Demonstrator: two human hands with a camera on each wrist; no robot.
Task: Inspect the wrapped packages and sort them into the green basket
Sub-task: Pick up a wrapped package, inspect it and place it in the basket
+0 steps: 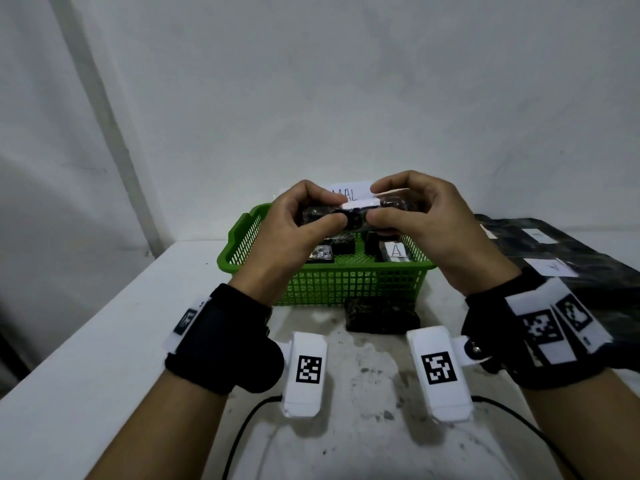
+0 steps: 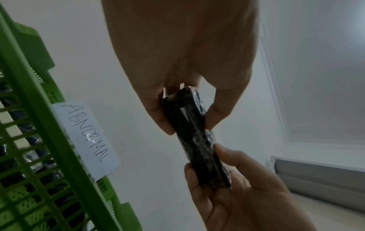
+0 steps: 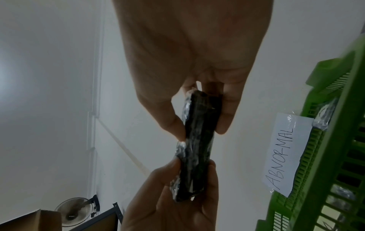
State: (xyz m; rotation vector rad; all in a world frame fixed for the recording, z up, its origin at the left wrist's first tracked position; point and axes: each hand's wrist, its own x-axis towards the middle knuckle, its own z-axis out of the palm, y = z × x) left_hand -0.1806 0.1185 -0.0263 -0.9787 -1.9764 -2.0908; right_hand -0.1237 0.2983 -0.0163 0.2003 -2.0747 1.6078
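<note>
Both hands hold one black wrapped package with a white label strip, lifted above the green basket. My left hand pinches its left end between thumb and fingers. My right hand pinches the right end the same way. The left wrist view shows the package edge-on between the two hands; so does the right wrist view, package. Several wrapped packages lie inside the basket, one labelled "A". A paper sign reading "ABNORMAL" hangs on the basket's far rim.
Another wrapped package lies on the white table just in front of the basket. A black sheet with more labelled packages lies at the right. Cables run along the table's near edge. A white wall stands close behind the basket.
</note>
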